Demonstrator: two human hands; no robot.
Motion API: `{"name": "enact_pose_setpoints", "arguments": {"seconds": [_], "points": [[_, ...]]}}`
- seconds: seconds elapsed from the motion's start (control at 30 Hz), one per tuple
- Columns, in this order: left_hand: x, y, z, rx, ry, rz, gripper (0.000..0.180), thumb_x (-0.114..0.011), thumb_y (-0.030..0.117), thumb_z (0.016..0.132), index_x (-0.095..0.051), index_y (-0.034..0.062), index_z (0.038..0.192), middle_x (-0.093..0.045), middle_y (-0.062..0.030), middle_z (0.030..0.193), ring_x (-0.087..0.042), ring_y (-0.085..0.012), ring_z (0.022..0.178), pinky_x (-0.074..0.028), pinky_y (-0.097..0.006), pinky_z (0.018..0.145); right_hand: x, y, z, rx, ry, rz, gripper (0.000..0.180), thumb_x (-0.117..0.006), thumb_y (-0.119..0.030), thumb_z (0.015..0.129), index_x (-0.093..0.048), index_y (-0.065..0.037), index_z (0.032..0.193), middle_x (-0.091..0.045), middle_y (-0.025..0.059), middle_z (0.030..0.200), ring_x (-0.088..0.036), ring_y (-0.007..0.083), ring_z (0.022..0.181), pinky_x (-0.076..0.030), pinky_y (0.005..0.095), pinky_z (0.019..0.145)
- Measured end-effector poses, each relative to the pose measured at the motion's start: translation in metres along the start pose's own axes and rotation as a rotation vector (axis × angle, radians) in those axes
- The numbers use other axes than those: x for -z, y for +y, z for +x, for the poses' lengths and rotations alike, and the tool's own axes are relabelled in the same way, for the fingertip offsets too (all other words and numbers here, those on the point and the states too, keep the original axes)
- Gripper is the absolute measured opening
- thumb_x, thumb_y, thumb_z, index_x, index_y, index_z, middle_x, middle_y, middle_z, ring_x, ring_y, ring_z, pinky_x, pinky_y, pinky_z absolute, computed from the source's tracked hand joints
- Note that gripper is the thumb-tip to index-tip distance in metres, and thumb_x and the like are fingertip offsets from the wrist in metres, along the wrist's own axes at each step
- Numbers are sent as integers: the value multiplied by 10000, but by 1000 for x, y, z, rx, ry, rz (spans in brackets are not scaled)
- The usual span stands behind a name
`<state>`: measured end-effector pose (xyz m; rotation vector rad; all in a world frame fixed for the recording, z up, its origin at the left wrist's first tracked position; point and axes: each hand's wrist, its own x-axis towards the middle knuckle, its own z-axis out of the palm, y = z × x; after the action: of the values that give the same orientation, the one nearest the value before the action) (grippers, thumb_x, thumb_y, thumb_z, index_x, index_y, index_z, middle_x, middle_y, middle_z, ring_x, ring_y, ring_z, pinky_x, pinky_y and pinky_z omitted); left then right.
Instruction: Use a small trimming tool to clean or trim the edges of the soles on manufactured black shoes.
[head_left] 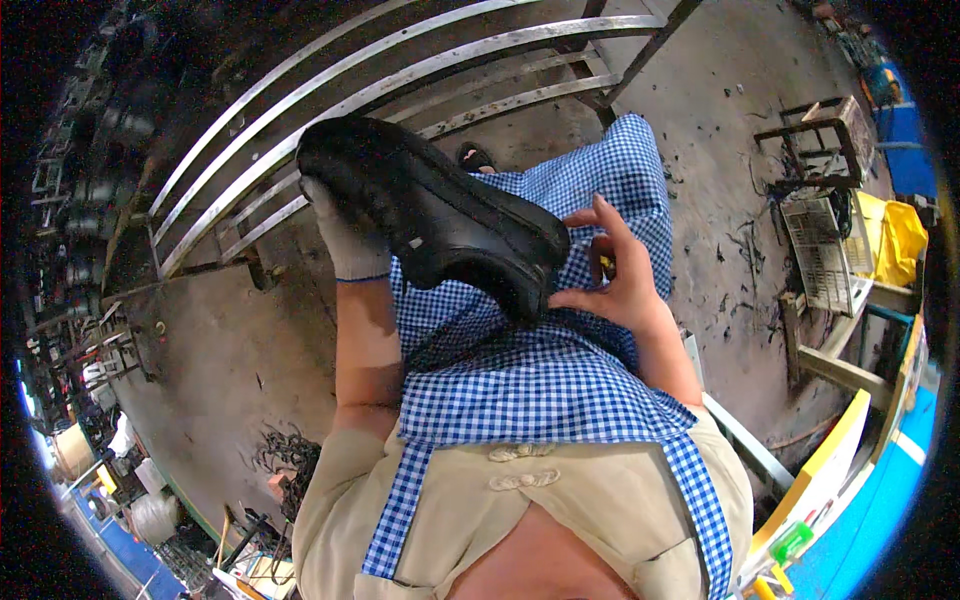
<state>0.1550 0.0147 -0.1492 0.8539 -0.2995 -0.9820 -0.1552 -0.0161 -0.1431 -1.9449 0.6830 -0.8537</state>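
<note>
A workshop or small factory floor — bare, stained concrete floor [230, 350] strewn with dark offcuts at 7 and 3 o'clock. A metal rack [400, 70] of long bars runs across 12 o'clock, machinery [80, 190] crowds 9 o'clock, and wire crates [825, 250] stand at 3 — all worn, industrial gear.

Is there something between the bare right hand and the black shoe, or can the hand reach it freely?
Nothing visible stands between them. The right hand is already at the toe end of the black shoe, fingers spread, above the checked apron. The gloved left hand holds the shoe's other end.
</note>
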Motion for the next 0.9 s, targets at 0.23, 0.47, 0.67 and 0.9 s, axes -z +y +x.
{"name": "enact_pose_setpoints", "arguments": {"seconds": [0.23,0.47,0.67,0.9], "points": [[21,-20,1,29,-81,-81,704,-460,604,885,-403,98,1371,-488,-92,1338,-484,-272,1200,-394,-420,1040,9,-10,8,13,-128,-14,1061,-877,-152,576,-269,-107,1444,-504,157,1285,-589,232,856,-498,312,662],[6,-30,-2,128,-74,-5,542,-512,429,928,-448,80,1337,-479,-96,1348,-483,-272,1207,-388,-409,1043,-5,0,-14,-142,92,278,1021,-845,-140,600,-254,-32,1425,-447,164,1340,-445,278,1244,-349,374,1043],[8,-39,-33,327,-111,409,378,-495,227,935,-490,89,1287,-538,-118,1275,-502,-252,1207,-432,-392,1000,5,-6,9,-200,304,560,994,-835,-104,621,-240,-36,1413,-448,117,1310,-465,227,1201,-351,351,1032],[45,-39,-31,605,83,258,404,-520,192,931,-476,56,1308,-521,-133,1292,-534,-266,1166,-474,-362,953,11,1,11,-393,369,607,835,-798,-141,680,-316,-20,1351,-524,94,1202,-503,184,1118,-398,319,972]]}}
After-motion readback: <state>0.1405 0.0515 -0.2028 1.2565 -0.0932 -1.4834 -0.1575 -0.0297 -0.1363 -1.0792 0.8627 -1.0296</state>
